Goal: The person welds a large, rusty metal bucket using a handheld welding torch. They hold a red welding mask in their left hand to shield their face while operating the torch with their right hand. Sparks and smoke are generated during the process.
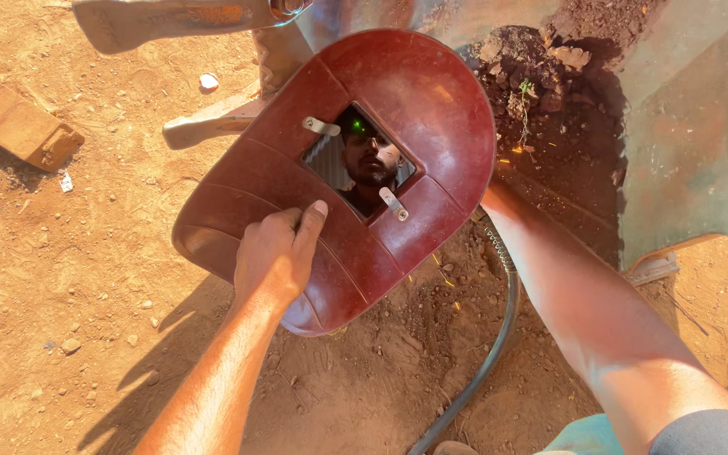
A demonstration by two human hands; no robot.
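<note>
My left hand (275,253) grips the lower edge of a dark red hand-held welding shield (419,101), thumb pressed on its inner face. The shield is held up over the ground, its inside turned to me. Two metal clips hold its small dark glass window (362,160). My right forearm (583,295) reaches in from the lower right, and the hand is hidden behind the shield. A dark cable (499,337) runs under that arm toward the shield. A few orange sparks show near the shield's right edge.
The ground is dry reddish soil with pebbles. A wooden block (14,122) lies at the upper left. A pale metal bar (212,122) sticks out behind the shield. A teal metal sheet (693,143) stands at the right beside a clump of dark earth (549,76).
</note>
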